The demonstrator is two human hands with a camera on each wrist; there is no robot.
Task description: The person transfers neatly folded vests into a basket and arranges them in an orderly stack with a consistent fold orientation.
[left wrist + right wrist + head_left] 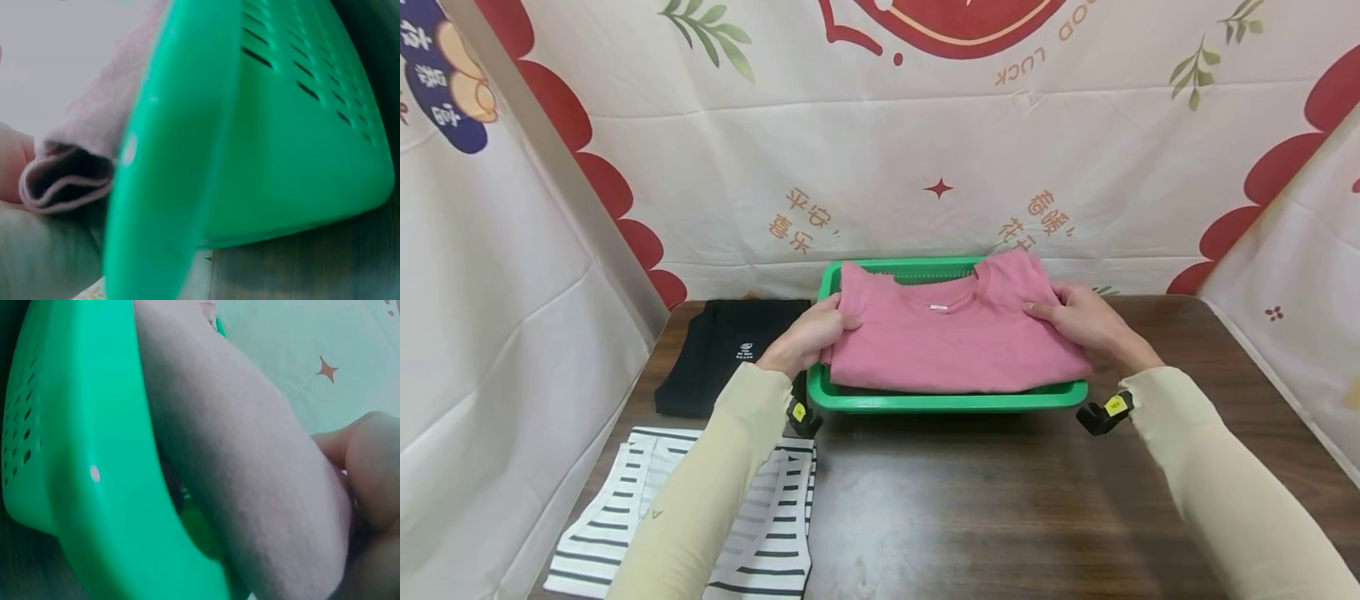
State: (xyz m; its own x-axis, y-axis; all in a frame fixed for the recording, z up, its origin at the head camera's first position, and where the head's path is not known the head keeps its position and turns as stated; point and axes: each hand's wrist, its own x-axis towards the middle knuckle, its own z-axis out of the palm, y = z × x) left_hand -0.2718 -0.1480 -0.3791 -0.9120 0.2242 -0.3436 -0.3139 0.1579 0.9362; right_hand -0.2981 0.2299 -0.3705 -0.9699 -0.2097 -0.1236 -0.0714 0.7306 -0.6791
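Note:
A folded pink T-shirt (940, 342) lies over the top of a green plastic basket (947, 403), its neckline toward the back. My left hand (811, 335) pinches the shirt's left edge, thumb on top. On the opposite side my right hand (1088, 323) grips the right edge the same way. In the left wrist view the folded cloth (94, 131) rests beside the basket's rim (169, 150). The right wrist view has the pink cloth (237, 456) bulging over the rim, with part of the right hand (372, 469) against it. The fingers under the shirt are hidden.
Left of the basket lies a folded black garment (700, 367). Nearer me, a black-and-white striped garment (775, 517) is partly covered by my left sleeve. Everything sits on a dark wooden table (970, 508), with a printed cloth curtain (880, 158) behind it.

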